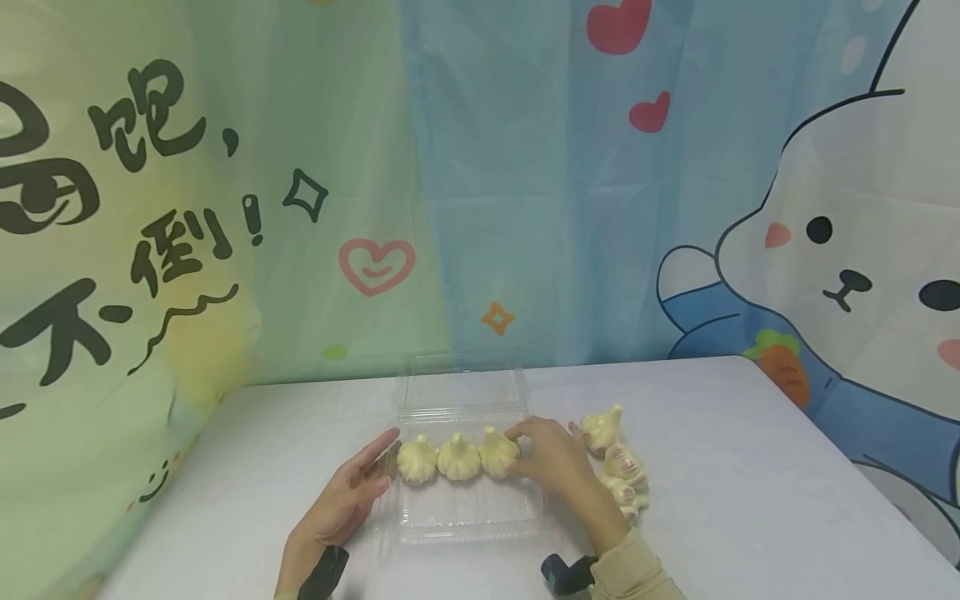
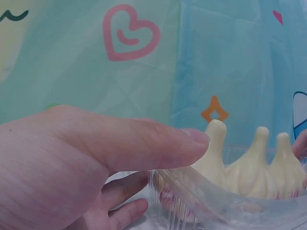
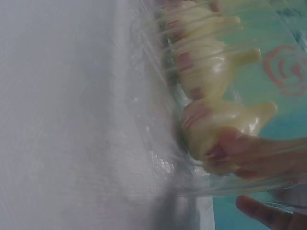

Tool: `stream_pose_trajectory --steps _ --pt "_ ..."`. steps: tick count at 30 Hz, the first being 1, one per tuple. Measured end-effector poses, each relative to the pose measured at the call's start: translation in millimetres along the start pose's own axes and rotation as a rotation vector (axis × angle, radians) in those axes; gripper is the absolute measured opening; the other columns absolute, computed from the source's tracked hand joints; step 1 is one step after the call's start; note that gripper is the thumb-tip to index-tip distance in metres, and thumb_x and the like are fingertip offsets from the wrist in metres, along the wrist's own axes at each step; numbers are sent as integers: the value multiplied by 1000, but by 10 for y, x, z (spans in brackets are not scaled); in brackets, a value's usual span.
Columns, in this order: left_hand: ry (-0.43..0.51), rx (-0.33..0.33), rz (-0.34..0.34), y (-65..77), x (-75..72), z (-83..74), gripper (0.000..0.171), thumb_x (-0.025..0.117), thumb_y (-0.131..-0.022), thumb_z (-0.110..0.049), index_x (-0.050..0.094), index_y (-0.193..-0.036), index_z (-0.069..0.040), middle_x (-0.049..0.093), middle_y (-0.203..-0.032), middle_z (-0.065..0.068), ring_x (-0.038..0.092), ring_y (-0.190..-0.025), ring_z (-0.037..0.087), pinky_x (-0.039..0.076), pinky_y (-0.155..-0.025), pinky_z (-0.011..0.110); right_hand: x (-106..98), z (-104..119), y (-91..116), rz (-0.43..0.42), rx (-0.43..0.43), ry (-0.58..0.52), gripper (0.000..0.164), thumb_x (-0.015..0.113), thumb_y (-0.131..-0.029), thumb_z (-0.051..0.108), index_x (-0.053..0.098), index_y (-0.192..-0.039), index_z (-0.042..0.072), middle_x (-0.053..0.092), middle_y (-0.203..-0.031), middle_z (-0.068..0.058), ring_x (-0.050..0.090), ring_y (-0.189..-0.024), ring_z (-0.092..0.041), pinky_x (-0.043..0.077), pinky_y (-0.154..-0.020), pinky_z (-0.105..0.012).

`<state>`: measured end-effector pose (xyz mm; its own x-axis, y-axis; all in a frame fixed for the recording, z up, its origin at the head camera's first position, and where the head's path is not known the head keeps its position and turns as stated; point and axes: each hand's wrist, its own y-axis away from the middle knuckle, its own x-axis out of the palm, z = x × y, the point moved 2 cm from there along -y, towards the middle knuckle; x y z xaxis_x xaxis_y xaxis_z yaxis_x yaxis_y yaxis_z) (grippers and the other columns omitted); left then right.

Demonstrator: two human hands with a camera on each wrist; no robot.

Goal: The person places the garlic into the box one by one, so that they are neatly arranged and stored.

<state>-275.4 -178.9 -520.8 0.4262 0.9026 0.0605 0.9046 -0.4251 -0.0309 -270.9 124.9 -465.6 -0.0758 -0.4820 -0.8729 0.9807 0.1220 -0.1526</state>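
Note:
A clear plastic clamshell box point(image 1: 472, 530) lies with its lid point(image 1: 461, 392) folded back. Three pale garlic bulbs point(image 1: 458, 457) stand side by side in a row along its far part, stems up. With thumb and fingers my right hand point(image 1: 558, 462) pinches the rightmost bulb point(image 1: 498, 452); in the right wrist view the fingertips press on that bulb point(image 3: 206, 127). At the box's left side, my left hand point(image 1: 341, 504) touches the rim and wall with extended fingers. Its thumb point(image 2: 158, 143) lies near the leftmost bulb's stem in the left wrist view.
Several more garlic bulbs point(image 1: 621, 467) lie heaped on the white table point(image 1: 735, 467), to the right of the box beside my right hand. A printed cloth curtain point(image 1: 510, 183) hangs behind the table's far edge.

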Motion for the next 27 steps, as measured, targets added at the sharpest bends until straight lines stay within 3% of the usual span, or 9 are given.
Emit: stream_pose_trajectory --steps 11,15,20,27 --pt "-7 -9 -18 6 2 -1 70 58 -87 -6 26 -150 -10 14 -160 9 7 -148 32 7 -118 44 -42 50 22 13 0 42 40 82 -70 28 70 -108 21 68 -117 0 59 -115 -27 21 -109 -67" --pt "-4 -9 -14 4 3 -2 70 58 -87 -6 26 -150 -9 14 -160 10 7 -148 33 7 -118 44 -17 17 -2 15 -20 22 41 81 -71 28 70 -109 20 68 -116 0 60 -114 -27 28 -106 -67" --pt "1 -2 5 -3 4 -2 70 57 -88 -6 26 -150 -9 14 -160 10 7 -148 33 7 -117 43 -18 -21 -15 9 -50 -35 44 81 -70 28 69 -112 19 69 -115 -1 62 -111 -26 42 -97 -56" --pt "-17 -11 -22 -1 15 -13 70 59 -87 -8 27 -149 -10 16 -160 10 8 -148 33 8 -118 45 -36 -38 0 -4 -79 -87 42 81 -71 28 70 -110 18 69 -113 0 62 -110 -26 48 -94 -47"
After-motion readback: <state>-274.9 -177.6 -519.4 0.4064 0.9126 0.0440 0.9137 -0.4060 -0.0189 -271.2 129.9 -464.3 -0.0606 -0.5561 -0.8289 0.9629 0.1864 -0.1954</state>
